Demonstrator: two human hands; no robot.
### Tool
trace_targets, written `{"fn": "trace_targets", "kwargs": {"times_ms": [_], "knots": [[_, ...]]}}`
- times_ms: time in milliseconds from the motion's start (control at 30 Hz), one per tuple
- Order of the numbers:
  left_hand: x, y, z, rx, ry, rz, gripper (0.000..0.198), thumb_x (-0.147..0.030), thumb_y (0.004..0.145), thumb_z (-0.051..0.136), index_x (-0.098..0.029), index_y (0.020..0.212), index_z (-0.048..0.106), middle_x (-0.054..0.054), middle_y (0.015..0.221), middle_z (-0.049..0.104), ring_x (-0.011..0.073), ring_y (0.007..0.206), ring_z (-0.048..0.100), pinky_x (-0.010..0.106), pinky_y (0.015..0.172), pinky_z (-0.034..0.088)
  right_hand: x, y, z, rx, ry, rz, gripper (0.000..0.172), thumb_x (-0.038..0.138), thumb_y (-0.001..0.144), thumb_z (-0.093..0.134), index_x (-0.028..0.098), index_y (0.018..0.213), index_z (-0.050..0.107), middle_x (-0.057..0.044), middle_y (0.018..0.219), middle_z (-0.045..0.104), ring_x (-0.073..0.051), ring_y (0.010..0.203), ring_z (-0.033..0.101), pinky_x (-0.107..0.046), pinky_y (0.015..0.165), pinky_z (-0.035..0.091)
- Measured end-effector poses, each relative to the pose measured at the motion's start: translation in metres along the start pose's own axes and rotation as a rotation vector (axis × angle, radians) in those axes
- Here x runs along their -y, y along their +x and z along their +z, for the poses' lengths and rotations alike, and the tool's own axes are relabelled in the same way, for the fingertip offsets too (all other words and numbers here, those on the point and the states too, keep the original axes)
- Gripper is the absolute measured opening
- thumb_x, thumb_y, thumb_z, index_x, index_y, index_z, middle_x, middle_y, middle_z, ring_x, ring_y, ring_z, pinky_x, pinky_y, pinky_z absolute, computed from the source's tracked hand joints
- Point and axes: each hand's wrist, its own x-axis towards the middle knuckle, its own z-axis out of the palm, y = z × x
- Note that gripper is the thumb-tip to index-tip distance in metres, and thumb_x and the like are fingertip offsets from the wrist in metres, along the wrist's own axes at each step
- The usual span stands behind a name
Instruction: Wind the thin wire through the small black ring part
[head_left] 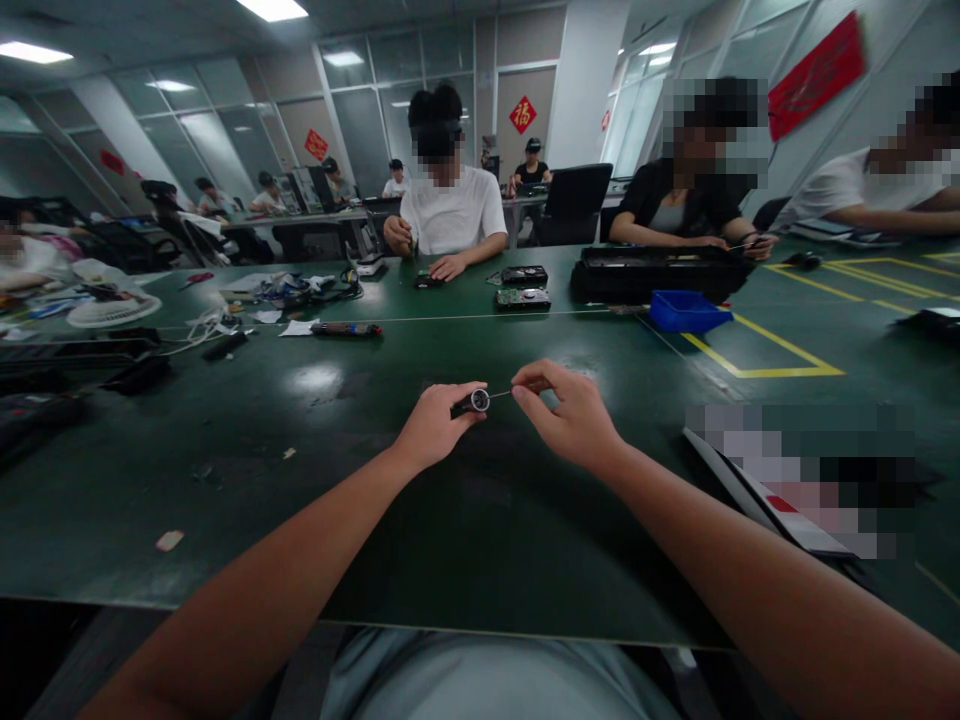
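My left hand [437, 422] is closed around a small black cylindrical object [472, 401] with a silvery ring at its end, which faces right. A thin cord or wire [500, 394] stretches from that end to my right hand [566, 412]. The thumb and index finger of my right hand pinch the far end of this thin piece. Both hands are above the dark green table [480, 560], near its middle, a short gap apart.
Across the table, people handle parts. Beyond my hands lie hard drives [523, 298], a blue tray [688, 311], a long black housing [652, 273] and a dark tool [346, 329]. Cables [304, 288] are heaped at left. A flat pale object [780, 500] lies at right.
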Motion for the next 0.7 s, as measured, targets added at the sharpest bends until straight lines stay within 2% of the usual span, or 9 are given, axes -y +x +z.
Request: {"fn": "trace_targets", "kwargs": {"times_ms": [133, 300, 467, 633, 700], "knots": [[0.0005, 0.0, -0.0001, 0.005, -0.002, -0.006, 0.043, -0.029, 0.088, 0.069, -0.028, 0.13, 0.063, 0.004, 0.122, 0.069, 0.0244, 0.11, 0.062, 0.045, 0.103, 0.044, 0.0021, 0.0005, -0.0021, 0.047, -0.027, -0.001, 0.012, 0.028, 0.091, 0.054, 0.023, 0.093, 0.064, -0.003, 0.086, 0.07, -0.019, 0.078, 0.065, -0.033, 0.074, 0.049], [0.0001, 0.0, -0.0006, 0.003, 0.004, -0.023, 0.043, -0.03, 0.088, 0.069, -0.028, 0.13, 0.063, 0.005, 0.121, 0.069, 0.0253, 0.11, 0.062, 0.046, 0.103, 0.044, 0.0034, 0.0018, -0.0009, 0.026, -0.04, 0.124, 0.033, 0.043, 0.099, 0.043, 0.022, 0.092, 0.068, -0.002, 0.073, 0.068, -0.016, 0.062, 0.059, -0.03, 0.06, 0.041], [-0.0012, 0.0005, -0.001, 0.002, 0.0, -0.034, 0.042, -0.027, 0.087, 0.07, -0.027, 0.129, 0.064, 0.005, 0.123, 0.069, 0.0247, 0.112, 0.062, 0.044, 0.102, 0.045, 0.0024, 0.0001, -0.0001, 0.042, -0.071, 0.114, 0.026, 0.034, 0.096, 0.046, 0.022, 0.111, 0.064, -0.003, 0.078, 0.07, -0.016, 0.06, 0.057, -0.03, 0.06, 0.039], [-0.0014, 0.0008, -0.0011, -0.006, -0.014, -0.037, 0.042, -0.025, 0.087, 0.071, -0.026, 0.128, 0.064, 0.004, 0.123, 0.069, 0.0239, 0.113, 0.061, 0.043, 0.104, 0.044, 0.0031, 0.0001, -0.0011, 0.063, -0.05, 0.117, 0.026, 0.036, 0.098, 0.043, 0.022, 0.097, 0.065, -0.003, 0.076, 0.068, -0.017, 0.065, 0.059, -0.03, 0.062, 0.04], [-0.0017, 0.0009, -0.0012, -0.008, -0.018, -0.037, 0.042, -0.026, 0.087, 0.07, -0.026, 0.129, 0.063, 0.004, 0.124, 0.069, 0.0241, 0.114, 0.061, 0.043, 0.104, 0.044, 0.0026, 0.0008, -0.0006, 0.041, -0.021, 0.139, 0.025, 0.034, 0.098, 0.042, 0.021, 0.098, 0.064, -0.003, 0.077, 0.068, -0.017, 0.065, 0.059, -0.03, 0.062, 0.041]]}}
